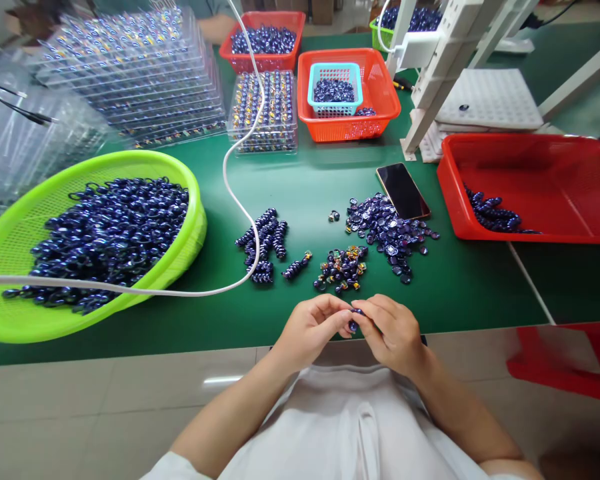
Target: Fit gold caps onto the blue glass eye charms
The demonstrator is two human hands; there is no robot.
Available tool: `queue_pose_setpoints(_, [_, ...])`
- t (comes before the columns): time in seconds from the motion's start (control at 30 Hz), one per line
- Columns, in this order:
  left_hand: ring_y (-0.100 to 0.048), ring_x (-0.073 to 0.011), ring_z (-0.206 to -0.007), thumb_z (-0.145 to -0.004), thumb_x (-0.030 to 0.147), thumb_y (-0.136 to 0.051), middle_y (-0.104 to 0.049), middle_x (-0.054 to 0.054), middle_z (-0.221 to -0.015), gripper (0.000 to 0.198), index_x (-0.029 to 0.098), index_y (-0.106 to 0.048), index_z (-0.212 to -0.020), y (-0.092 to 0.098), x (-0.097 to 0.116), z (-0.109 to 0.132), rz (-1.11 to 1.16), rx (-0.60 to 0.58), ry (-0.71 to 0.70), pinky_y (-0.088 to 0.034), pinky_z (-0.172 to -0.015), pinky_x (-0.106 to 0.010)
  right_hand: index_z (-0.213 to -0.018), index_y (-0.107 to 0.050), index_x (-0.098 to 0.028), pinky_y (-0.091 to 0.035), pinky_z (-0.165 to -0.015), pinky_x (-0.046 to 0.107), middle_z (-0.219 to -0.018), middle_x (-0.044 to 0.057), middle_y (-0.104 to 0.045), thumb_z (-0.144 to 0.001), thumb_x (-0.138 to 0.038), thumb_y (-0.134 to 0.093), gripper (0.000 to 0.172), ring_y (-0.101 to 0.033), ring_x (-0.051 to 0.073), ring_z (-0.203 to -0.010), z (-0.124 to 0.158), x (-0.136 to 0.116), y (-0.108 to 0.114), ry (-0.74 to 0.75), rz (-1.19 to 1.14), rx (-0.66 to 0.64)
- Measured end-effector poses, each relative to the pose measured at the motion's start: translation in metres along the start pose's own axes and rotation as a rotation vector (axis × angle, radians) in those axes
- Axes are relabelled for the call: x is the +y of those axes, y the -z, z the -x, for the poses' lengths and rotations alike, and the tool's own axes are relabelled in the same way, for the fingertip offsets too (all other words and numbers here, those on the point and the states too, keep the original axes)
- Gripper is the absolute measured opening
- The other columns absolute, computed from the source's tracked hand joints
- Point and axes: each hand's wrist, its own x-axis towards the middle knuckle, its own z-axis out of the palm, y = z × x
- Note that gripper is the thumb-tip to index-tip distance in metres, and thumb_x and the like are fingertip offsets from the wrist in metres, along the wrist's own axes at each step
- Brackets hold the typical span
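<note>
My left hand (319, 328) and my right hand (391, 331) meet at the table's front edge, fingertips pinched together. Between them is a small shiny dark-blue piece (353, 325), mostly covered by the fingers, so its exact kind is hidden. Just beyond the hands lies a pile of dark-blue pieces with amber and clear parts (341, 268). A heap of flat round dark-blue caps (387, 230) spreads behind it to the right. Several dark-blue spiral pieces (266, 235) are grouped to the left, and a single spiral with a clear-amber end (297, 265) lies nearer.
A green basket (200, 227) full of dark-blue spirals stands left, crossed by a white cable (229, 167). Stacked clear trays (145, 93) rise behind. A phone (403, 190) touches the caps. Red bins (535, 150) (380, 73), a metal post (430, 87) and white foam trays (490, 100) stand farther off.
</note>
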Motion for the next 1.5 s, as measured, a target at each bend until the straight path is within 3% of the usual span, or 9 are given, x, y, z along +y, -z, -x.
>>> queue_pose_setpoints(0.17, [-0.064, -0.0126, -0.058, -0.076, 0.039, -0.079, -0.068, -0.002, -0.063, 0.029, 0.012, -0.068, -0.077, 0.002, -0.002, -0.004, 0.091, 0.001, 0.031, -0.054, -0.061, -0.024, -0.116, -0.06, -0.019, -0.056, -0.066, 0.03, -0.087, 0.008, -0.07, -0.091, -0.013, -0.059, 0.025, -0.066, 0.018, -0.076, 0.0, 0.0, -0.001, -0.033, -0.05, -0.009])
queue_pose_setpoints(0.37, [-0.063, -0.0113, -0.055, -0.075, 0.035, -0.08, -0.068, -0.002, -0.062, 0.027, 0.011, -0.067, -0.076, 0.004, -0.008, -0.007, 0.245, -0.071, 0.148, -0.055, -0.058, -0.023, -0.113, -0.059, -0.02, -0.054, -0.06, 0.027, -0.081, 0.004, -0.065, -0.091, -0.017, -0.061, 0.022, -0.063, 0.015, -0.068, -0.003, -0.001, -0.005, -0.09, -0.136, 0.043])
queue_pose_setpoints(0.53, [-0.062, -0.0111, -0.056, -0.078, 0.036, -0.078, -0.066, -0.003, -0.063, 0.028, 0.01, -0.067, -0.078, 0.005, -0.009, -0.007, 0.221, -0.102, 0.169, -0.054, -0.058, -0.024, -0.111, -0.059, -0.019, -0.053, -0.063, 0.028, -0.082, 0.005, -0.068, -0.094, -0.017, -0.056, 0.017, -0.064, 0.017, -0.073, -0.004, 0.002, -0.004, -0.042, -0.134, -0.035])
queue_pose_setpoints(0.63, [-0.062, -0.0114, -0.061, -0.081, 0.035, -0.075, -0.066, -0.003, -0.072, 0.027, 0.01, -0.067, -0.087, 0.005, -0.008, -0.006, 0.122, -0.08, 0.103, -0.055, -0.061, -0.025, -0.108, -0.058, -0.018, -0.051, -0.062, 0.029, -0.081, 0.006, -0.069, -0.094, -0.016, -0.056, 0.014, -0.063, 0.017, -0.069, -0.003, 0.004, 0.0, -0.001, -0.068, -0.052])
queue_pose_setpoints(0.83, [-0.06, -0.0173, -0.093, -0.086, 0.029, -0.07, -0.061, -0.011, -0.117, 0.041, 0.018, -0.06, -0.125, 0.006, -0.005, -0.002, -0.012, -0.06, -0.108, -0.056, -0.072, -0.027, -0.098, -0.057, -0.017, -0.045, -0.057, 0.029, -0.072, 0.004, -0.065, -0.095, -0.018, -0.055, 0.004, -0.058, 0.016, -0.061, -0.006, 0.002, 0.008, 0.04, 0.005, -0.101])
queue_pose_setpoints(1.0, [-0.06, -0.0214, -0.104, -0.088, 0.028, -0.069, -0.063, -0.011, -0.116, 0.035, 0.019, -0.066, -0.121, 0.01, -0.004, 0.001, -0.049, -0.16, -0.144, -0.055, -0.085, -0.031, -0.098, -0.056, -0.016, -0.046, -0.058, 0.029, -0.071, 0.004, -0.066, -0.095, -0.017, -0.056, 0.003, -0.06, 0.016, -0.061, -0.008, 0.002, 0.006, 0.058, 0.043, -0.112])
queue_pose_setpoints(1.13, [-0.061, -0.025, -0.112, -0.08, 0.022, -0.077, -0.06, -0.011, -0.125, 0.044, 0.022, -0.067, -0.123, 0.008, -0.007, 0.001, -0.135, -0.176, -0.194, -0.054, -0.092, -0.034, -0.096, -0.056, -0.017, -0.049, -0.06, 0.029, -0.072, 0.005, -0.067, -0.096, -0.017, -0.052, 0.004, -0.063, 0.017, -0.064, -0.006, 0.001, -0.001, 0.074, 0.034, -0.122])
queue_pose_setpoints(1.5, [-0.067, -0.0194, -0.085, -0.08, 0.022, -0.075, -0.072, -0.01, -0.1, 0.029, 0.015, -0.073, -0.109, 0.005, -0.013, 0.001, -0.251, -0.075, -0.264, -0.056, -0.081, -0.03, -0.09, -0.054, -0.019, -0.043, -0.054, 0.029, -0.065, 0.002, -0.06, -0.094, -0.016, -0.05, 0.006, -0.056, 0.016, -0.057, -0.004, -0.002, -0.012, 0.136, 0.058, -0.071])
